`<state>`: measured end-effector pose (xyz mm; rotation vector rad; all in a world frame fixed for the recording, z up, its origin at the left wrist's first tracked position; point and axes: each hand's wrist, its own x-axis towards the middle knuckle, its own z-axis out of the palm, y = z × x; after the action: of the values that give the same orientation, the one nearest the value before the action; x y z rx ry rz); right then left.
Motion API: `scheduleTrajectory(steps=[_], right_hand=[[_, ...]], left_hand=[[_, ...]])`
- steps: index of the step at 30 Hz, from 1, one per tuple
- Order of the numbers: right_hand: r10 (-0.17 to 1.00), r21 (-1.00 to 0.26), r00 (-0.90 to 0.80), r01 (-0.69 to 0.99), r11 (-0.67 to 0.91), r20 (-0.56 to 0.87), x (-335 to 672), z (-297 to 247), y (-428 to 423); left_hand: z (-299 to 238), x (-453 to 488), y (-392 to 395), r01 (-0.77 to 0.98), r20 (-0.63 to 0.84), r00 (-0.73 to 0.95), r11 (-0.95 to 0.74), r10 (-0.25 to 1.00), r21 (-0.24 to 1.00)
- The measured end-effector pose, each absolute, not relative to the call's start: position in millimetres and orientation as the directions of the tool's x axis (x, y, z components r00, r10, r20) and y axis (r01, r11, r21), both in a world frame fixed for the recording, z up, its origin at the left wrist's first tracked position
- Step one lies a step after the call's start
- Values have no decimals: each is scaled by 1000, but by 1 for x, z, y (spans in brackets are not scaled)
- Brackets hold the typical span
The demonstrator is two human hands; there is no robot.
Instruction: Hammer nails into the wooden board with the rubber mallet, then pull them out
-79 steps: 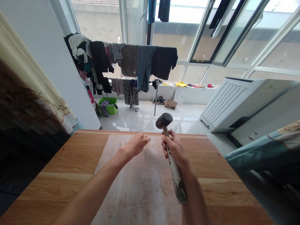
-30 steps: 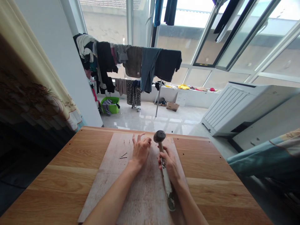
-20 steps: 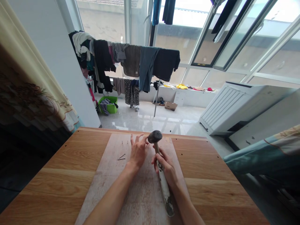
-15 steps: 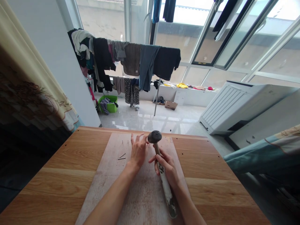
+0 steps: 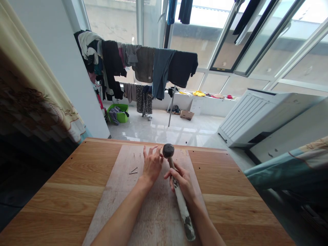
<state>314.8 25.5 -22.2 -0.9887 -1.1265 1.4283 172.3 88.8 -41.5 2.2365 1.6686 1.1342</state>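
My right hand (image 5: 181,177) is wrapped around the pale, worn handle of a hammer (image 5: 181,201). Its dark rounded head points away from me, close beside the fingertips of my left hand (image 5: 152,162). That hand rests low over the wooden board (image 5: 148,212), thumb and index finger drawn together while the other fingers spread. Whatever sits in the pinch is hidden behind the fingers and the hammer head. Left of it, two nails (image 5: 137,154) stand upright in the board. Nearer to me, two loose nails (image 5: 133,170) lie flat.
The board lies on a wood-grain table (image 5: 241,205) with small dark holes. Beyond the table's far edge are a drying rack with clothes (image 5: 143,65), a green basket (image 5: 124,118) and a white appliance (image 5: 246,116). Curtains (image 5: 38,78) hang at both sides.
The hammer has turned slightly: its head shifted a little left and its handle end a little right. My left hand stays almost in place.
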Motion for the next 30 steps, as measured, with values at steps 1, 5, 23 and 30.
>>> scheduleTrajectory(steps=[1, 5, 23, 30], right_hand=[[990, -975, -139, -220, -39, -8, 315, -22, 26], [992, -974, -129, -225, -31, -2, 315, -20, 25], [999, -980, -47, -196, -30, -22, 318, -19, 24], [1000, -982, 19, -186, -21, -25, 316, -14, 24]], left_hand=[[-42, 172, 89, 771, 485, 108, -381, 868, 511], [-42, 173, 89, 770, 490, 112, -388, 864, 507], [-10, 153, 74, 781, 561, 252, -508, 789, 364], [24, 73, 51, 924, 76, 307, -317, 949, 215]])
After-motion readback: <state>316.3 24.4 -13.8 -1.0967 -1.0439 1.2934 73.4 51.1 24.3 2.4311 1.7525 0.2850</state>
